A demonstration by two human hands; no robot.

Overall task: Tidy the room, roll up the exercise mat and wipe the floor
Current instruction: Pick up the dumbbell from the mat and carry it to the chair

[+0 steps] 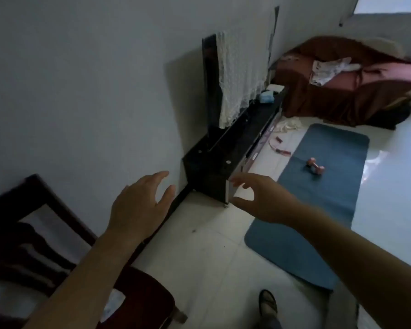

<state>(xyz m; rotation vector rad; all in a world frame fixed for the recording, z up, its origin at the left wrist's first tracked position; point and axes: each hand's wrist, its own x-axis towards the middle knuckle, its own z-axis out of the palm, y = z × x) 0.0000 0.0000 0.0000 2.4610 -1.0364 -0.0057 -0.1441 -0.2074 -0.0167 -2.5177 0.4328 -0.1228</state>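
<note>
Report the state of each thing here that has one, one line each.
Mat: unrolled, flat on the floor.
Dumbbell: lying on the mat.
Rope: loose on the floor beside the mat.
TV: off, lace cloth draped over it.
Left hand: open, empty.
Right hand: open, empty.

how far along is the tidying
Nothing looks done yet. The blue mat lies flat with a pink dumbbell on it; a red cord and pale cloth lie on the floor beside it. The left hand and right hand reach out open, holding nothing. Rolling, clearing and wiping all remain.
</note>
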